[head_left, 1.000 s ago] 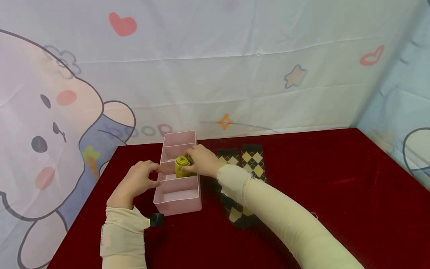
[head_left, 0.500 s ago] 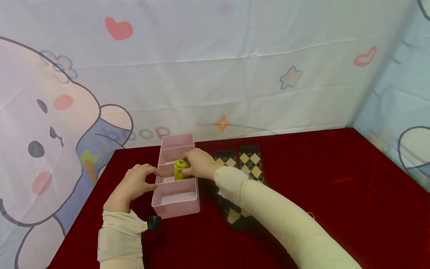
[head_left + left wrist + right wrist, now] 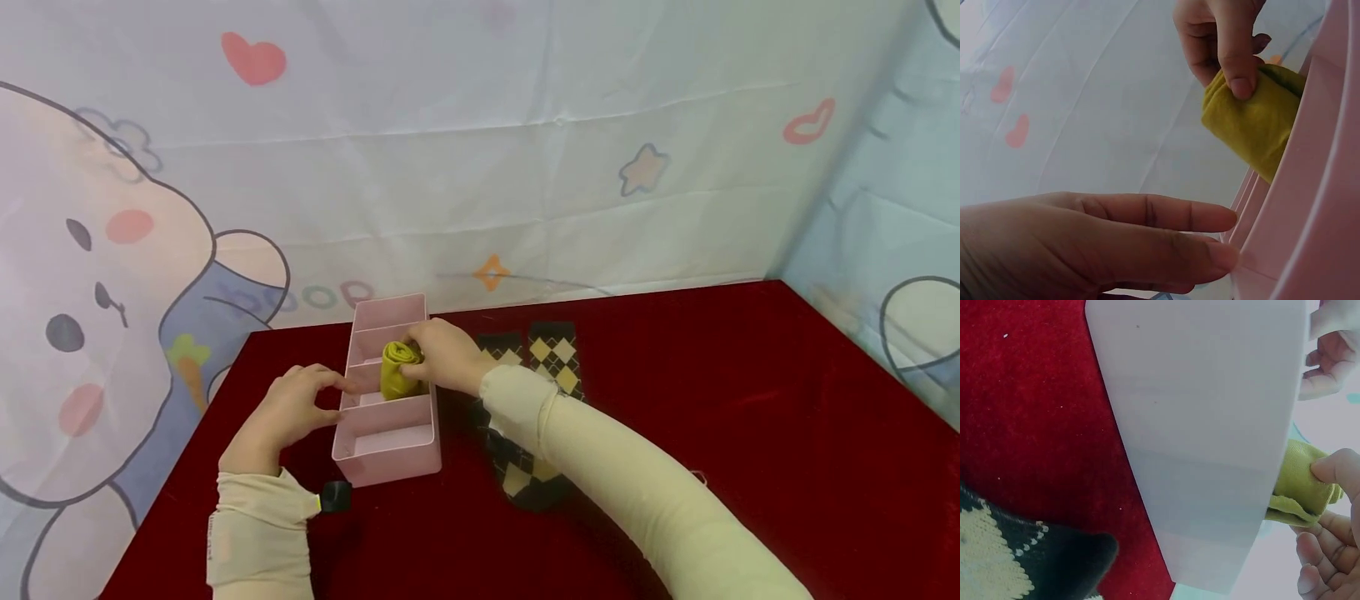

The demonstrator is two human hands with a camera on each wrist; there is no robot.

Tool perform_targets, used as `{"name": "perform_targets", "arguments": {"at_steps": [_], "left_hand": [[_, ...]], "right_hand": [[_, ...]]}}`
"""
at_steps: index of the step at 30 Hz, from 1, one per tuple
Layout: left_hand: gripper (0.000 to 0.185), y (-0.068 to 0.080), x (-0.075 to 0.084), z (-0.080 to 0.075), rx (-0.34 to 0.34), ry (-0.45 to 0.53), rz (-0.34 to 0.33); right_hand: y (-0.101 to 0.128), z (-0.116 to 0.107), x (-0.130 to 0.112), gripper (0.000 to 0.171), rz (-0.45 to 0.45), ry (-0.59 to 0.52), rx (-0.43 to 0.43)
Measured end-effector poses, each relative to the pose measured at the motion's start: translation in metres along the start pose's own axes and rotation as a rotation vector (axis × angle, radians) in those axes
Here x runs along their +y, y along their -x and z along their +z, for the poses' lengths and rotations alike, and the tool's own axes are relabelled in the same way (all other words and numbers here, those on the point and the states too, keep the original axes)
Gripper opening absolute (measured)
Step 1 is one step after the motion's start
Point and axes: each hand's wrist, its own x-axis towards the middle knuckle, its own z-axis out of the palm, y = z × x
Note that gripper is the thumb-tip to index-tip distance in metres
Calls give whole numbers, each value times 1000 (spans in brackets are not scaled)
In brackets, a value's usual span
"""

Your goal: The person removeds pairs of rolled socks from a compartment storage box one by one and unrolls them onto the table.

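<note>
A pink box with compartments (image 3: pixel 390 471) stands on the table. My right hand (image 3: pixel 448 358) pinches a rolled yellow cloth (image 3: pixel 396 375) between thumb and fingers, at the box's second compartment from the front. The roll leans a little, its spiral end up; its lower part is behind the divider. In the left wrist view, the thumb presses on the yellow cloth (image 3: pixel 1254 119). My left hand (image 3: pixel 288 408) is at the box's left side, thumb and fingers extended, their tips touching the pink wall in the left wrist view.
Two black-and-tan argyle socks (image 3: pixel 555 358) lie flat to the right of the box, partly under my right forearm. Dark red cloth (image 3: pixel 712 383) covers the table. A printed curtain (image 3: pixel 450 167) hangs behind it.
The yellow roll has risen slightly relative to the box and tilted, still held by my right hand. My left hand stays by the box's left side. The head view has shifted a little.
</note>
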Motion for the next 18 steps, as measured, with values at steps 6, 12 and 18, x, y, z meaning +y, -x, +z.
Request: {"name": "perform_targets", "arguments": {"at_steps": [6,12,18], "left_hand": [[31,-1,1,-1,-13,-6,-11],[31,-3,3,-2,-30,-5,-27],[32,-1,3,-3,-40,-3,-26]], "right_hand": [[3,-8,-1,34,11,-19,7],[7,-17,-2,36,26,-40,11],[11,-24,0,35,33,-76,35]]}}
